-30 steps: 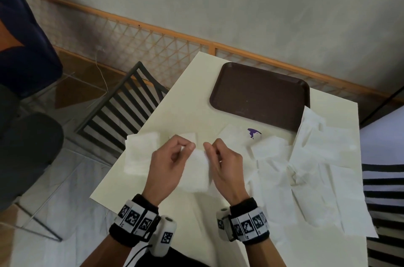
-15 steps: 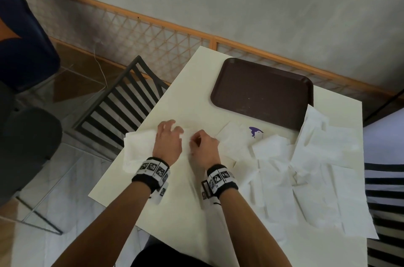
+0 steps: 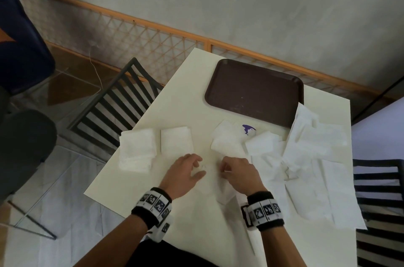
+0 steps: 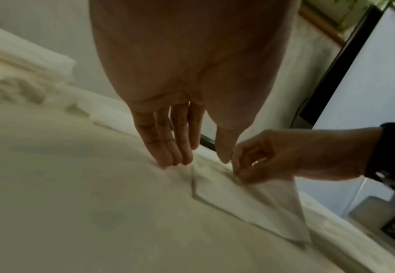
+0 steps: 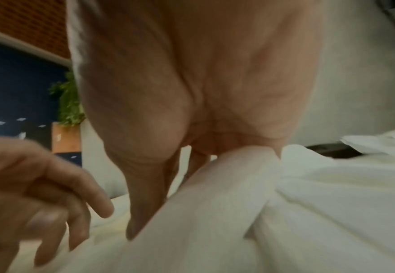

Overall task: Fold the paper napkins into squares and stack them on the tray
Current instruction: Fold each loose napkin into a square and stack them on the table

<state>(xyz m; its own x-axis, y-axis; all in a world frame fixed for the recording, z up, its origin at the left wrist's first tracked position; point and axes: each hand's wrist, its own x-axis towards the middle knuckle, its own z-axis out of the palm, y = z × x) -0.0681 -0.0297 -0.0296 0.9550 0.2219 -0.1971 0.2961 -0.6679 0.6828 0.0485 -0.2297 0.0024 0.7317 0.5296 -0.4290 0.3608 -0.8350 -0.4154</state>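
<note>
Left fingers (image 4: 168,147): held straight and together, tips pressing flat on the napkin (image 4: 250,199); nothing is gripped.
Right fingers (image 4: 250,162): curled, thumb and fingertips pinching a corner of the same napkin, whose free flap hangs from the pinch.
Left hand (image 3: 183,176): at 7 o'clock on the table (image 3: 175,100), near the front edge.
Right hand (image 3: 239,174): just beside it at 6 o'clock, well apart from the tray.
Napkin in work (image 3: 225,192): under and between both hands, part-folded, one crease showing in the left wrist view.
Folded squares (image 3: 176,140): two lie at 9 o'clock, not yet stacked on the tray.
Loose napkins (image 3: 317,157): spread from 3 to 5 o'clock, overlapping.
Tray (image 3: 254,94): at 12 o'clock, bare.
Handling: probably very light, limp and easily torn; it likely needs one flat hand as anchor.
Hold: best taken at a corner or edge, then pressed along the crease.
</note>
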